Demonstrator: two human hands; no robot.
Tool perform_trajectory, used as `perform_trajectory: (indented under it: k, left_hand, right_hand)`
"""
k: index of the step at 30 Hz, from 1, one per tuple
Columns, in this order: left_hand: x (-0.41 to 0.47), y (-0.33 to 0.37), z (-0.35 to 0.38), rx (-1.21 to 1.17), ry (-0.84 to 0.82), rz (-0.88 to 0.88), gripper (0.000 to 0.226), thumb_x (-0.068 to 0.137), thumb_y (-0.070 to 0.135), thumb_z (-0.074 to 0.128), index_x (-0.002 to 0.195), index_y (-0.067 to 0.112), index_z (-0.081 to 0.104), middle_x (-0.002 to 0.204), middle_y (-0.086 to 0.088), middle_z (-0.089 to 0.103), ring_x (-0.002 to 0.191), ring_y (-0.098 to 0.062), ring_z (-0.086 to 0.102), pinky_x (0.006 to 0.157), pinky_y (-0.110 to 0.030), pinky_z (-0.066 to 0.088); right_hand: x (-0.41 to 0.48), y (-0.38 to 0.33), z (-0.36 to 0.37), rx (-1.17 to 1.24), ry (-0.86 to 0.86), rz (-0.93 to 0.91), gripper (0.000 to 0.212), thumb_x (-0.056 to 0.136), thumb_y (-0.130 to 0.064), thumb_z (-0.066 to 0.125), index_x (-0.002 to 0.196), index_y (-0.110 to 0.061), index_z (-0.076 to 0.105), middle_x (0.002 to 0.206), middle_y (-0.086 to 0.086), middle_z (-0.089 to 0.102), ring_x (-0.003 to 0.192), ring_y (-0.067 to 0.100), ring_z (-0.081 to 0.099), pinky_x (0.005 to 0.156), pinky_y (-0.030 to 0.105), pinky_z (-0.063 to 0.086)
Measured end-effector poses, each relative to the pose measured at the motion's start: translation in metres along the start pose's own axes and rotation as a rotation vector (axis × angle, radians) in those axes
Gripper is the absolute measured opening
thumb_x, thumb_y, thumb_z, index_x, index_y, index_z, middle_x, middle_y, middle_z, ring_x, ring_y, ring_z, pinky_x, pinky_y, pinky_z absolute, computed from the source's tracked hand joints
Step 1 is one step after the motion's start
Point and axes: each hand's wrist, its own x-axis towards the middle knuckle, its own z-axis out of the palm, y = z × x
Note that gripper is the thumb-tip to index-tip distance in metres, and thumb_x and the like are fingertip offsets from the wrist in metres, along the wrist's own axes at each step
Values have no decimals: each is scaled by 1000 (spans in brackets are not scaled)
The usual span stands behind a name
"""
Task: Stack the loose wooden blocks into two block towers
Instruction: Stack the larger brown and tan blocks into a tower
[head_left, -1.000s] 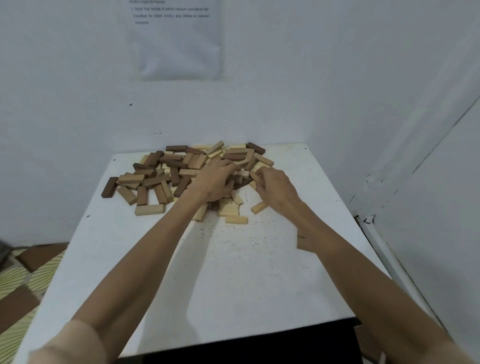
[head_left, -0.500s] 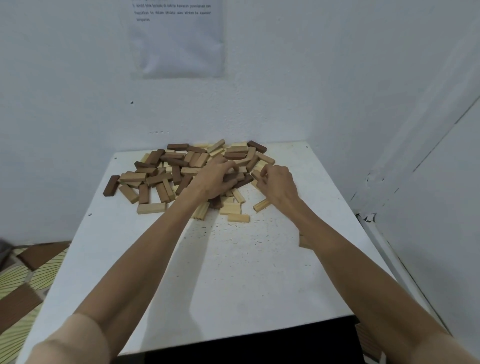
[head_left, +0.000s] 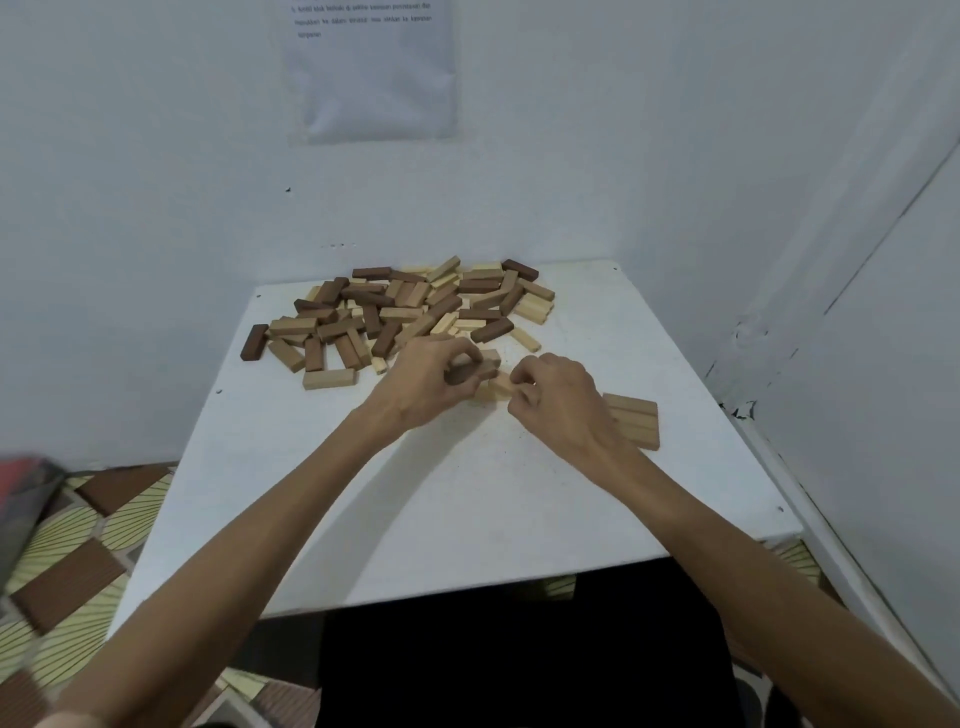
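- Near edge of the table (head_left: 467, 519): crossed only by two forearms, with no tower begun there.
- Left hand (head_left: 434, 382): pulled back toward the body, out of the heap where it was digging half a second ago. Curled round what looks like a dark block (head_left: 480, 373). Cannot tell whether lifted or resting on the table.
- Right hand (head_left: 558, 402): drawn back likewise. Pinches a pale block (head_left: 500, 385) at the fingertips, close beside the left hand's catch.
- Just right of that hand: a flat row of tan blocks (head_left: 631, 421), side by side on the table. Probably a tower's first layer.
- Farther off, by the wall (head_left: 675, 156): the heap (head_left: 405, 312) of loose blocks, mostly untouched.
- Meaning for the task: picking over, placing next, and nearly everything left to stack.
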Motion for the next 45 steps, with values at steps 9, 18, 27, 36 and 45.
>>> perform_trajectory:
  k: [9,18,27,36,45]
  left_hand:
    - [-90,18,22,9,-42,-106,28,96,28,70,122,18,68,122,-2,65,106,-22,60,85,-29,49]
    - [-98,13,16,-33,-129,-42,48,89,34,59,136,22,63,139,3,60,129,-16,51,109,-33,42]
    - [-97,-6,2,-4,-283,81,64,89,29,64,152,33,49,143,8,49,133,-11,41,109,-32,34]
    - [-85,-9,3,-78,-259,55,49,87,61,68,128,35,68,118,13,48,115,-12,47,100,-40,45]
    - [-87,-7,6,-284,-287,-37,85,87,27,80,158,33,33,156,22,39,149,-4,28,120,-43,31]
  right_hand:
    - [-73,-6,11,8,-116,-44,18,93,-17,63,110,-12,68,106,-1,63,100,19,54,79,37,49]
    - [-74,-1,15,177,-98,-95,23,86,1,67,102,-16,71,107,-8,56,93,6,54,83,12,43]
    - [-66,-1,27,194,-57,-80,21,88,-8,73,105,-21,72,116,-8,52,108,13,57,91,22,46]
    - [-65,9,22,190,-86,-48,21,90,-20,75,111,-23,70,108,-12,67,106,9,52,93,33,47]
    - [-68,5,16,242,-251,34,93,72,-64,85,149,-36,41,140,-16,48,135,0,36,109,23,34]
